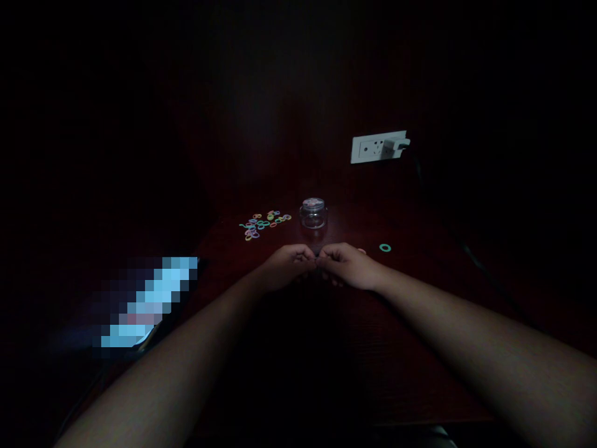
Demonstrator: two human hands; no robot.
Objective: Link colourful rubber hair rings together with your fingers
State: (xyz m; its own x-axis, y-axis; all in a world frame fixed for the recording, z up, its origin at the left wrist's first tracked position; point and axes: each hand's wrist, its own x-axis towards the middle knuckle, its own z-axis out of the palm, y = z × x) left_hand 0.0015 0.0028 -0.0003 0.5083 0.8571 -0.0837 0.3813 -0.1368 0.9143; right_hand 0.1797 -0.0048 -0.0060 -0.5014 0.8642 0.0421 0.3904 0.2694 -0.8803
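My left hand (pixel 290 266) and my right hand (pixel 346 264) meet fingertip to fingertip over the dark red table (pixel 392 348). Both are closed in a pinch, and what they hold between them is too small and dark to make out. Just beyond them stands a clear glass jar (pixel 314 218) with its lid on. Left of the jar lies a loose pile of small coloured rings (pixel 261 225). A green ring (pixel 385 247) lies to the right of my right hand, and a small pale thing (pixel 362 251) shows partly behind that hand.
A bright screen (pixel 153 305), blurred into blocks, is at the left edge of the table. On the back wall is a white socket panel (pixel 370 149) with a plug (pixel 395 144) in it. A dark cable (pixel 480 261) runs down the right side.
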